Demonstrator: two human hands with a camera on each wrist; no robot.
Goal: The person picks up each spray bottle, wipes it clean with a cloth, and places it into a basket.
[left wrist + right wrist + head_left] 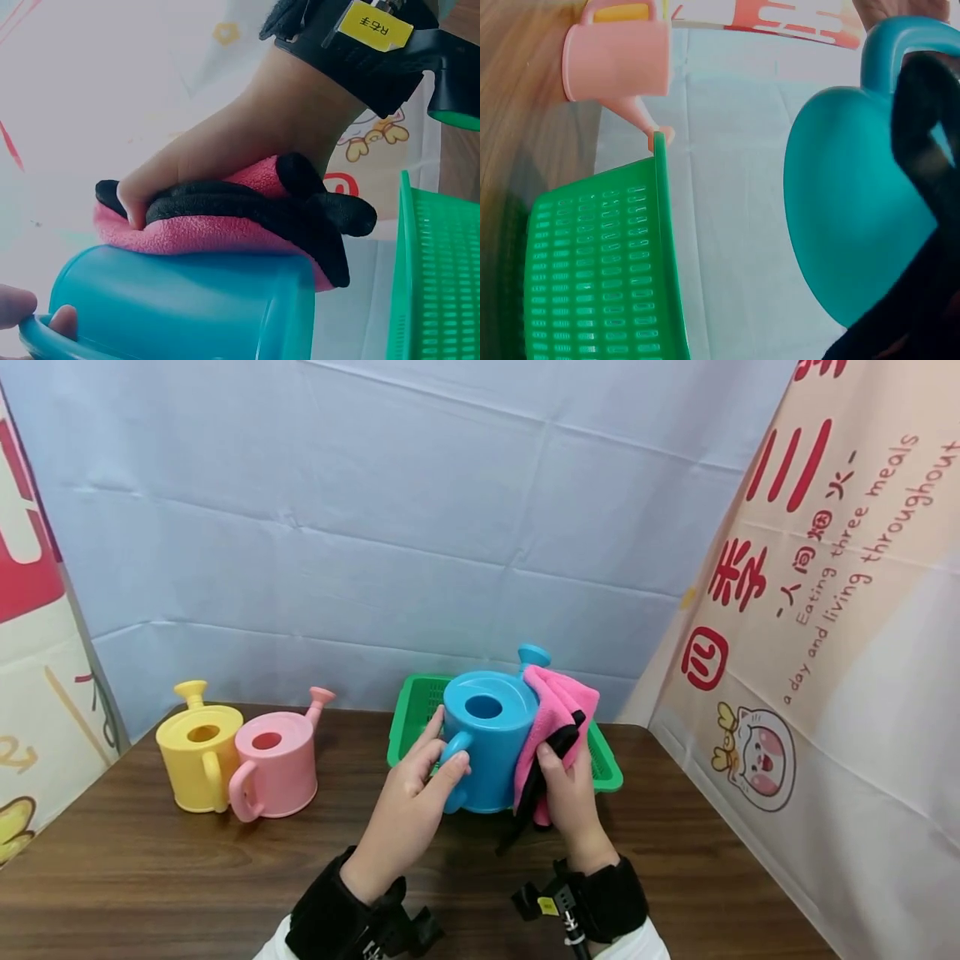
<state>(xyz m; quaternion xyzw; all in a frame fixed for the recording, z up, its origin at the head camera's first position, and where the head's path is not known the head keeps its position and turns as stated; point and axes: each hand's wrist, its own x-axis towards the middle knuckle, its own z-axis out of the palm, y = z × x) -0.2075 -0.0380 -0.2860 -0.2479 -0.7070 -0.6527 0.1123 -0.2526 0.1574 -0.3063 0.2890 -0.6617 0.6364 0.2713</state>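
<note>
A blue toy watering can (491, 764) is lifted in front of a green basket, its round top opening facing up toward the head camera. My left hand (408, 793) grips it by the handle, with the thumb and a finger around the loop (49, 341). On the can's right side, my right hand (572, 806) holds a pink cloth (561, 697) with black edging. The left wrist view shows this cloth (195, 234) bunched under the right fingers and pressed along the can's wall. In the right wrist view the can's underside (847, 202) shows, partly covered by the black edging.
Behind the can, the green slatted basket (604, 766) stands on the brown wooden table (187, 877). To the left are a yellow watering can (187, 777) and a pink watering can (288, 777), side by side. Pale blue fabric (375, 543) hangs at the back, printed cloth at both sides.
</note>
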